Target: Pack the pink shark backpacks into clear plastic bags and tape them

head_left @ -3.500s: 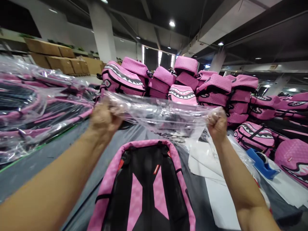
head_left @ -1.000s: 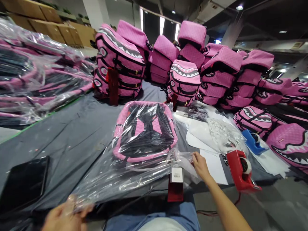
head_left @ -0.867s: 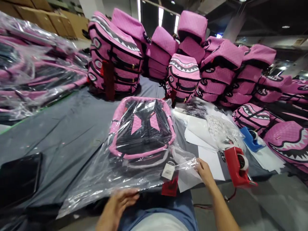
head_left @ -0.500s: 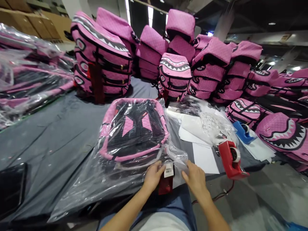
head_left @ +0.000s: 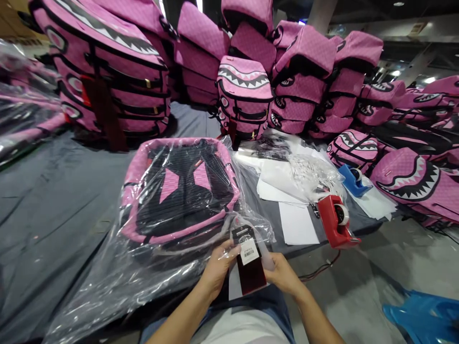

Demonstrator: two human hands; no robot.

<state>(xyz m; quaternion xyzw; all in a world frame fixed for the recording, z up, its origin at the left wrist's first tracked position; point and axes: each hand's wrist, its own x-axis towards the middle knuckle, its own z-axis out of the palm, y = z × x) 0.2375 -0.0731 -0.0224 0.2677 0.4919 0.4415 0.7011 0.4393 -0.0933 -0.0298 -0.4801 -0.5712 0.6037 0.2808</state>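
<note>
A pink and black backpack (head_left: pixel 182 188) lies back side up on the grey-covered table inside a clear plastic bag (head_left: pixel 107 272). From its near right corner hangs a dark red and black hang tag (head_left: pixel 253 274) with a white barcode sticker (head_left: pixel 249 252). My left hand (head_left: pixel 217 270) is closed at the tag's left edge, thumb beside the sticker. Opposite it, my right hand (head_left: pixel 283 273) pinches the bag's plastic close to the tag's right edge. A white sheet shows partly behind the tag. The fingertips of both hands are partly hidden.
Stacked pink shark-mouth backpacks (head_left: pixel 245 95) line the back of the table (head_left: pixel 71 200). To the right are white papers (head_left: pixel 297 222), a red tape dispenser (head_left: pixel 337 222) and a blue tape dispenser (head_left: pixel 355 180). Blue plastic (head_left: pixel 423 313) lies on the floor.
The hang tag now shows at full length between my hands, where plastic and fingers covered more of it before. My right hand has come in closer to it. The view has shifted.
</note>
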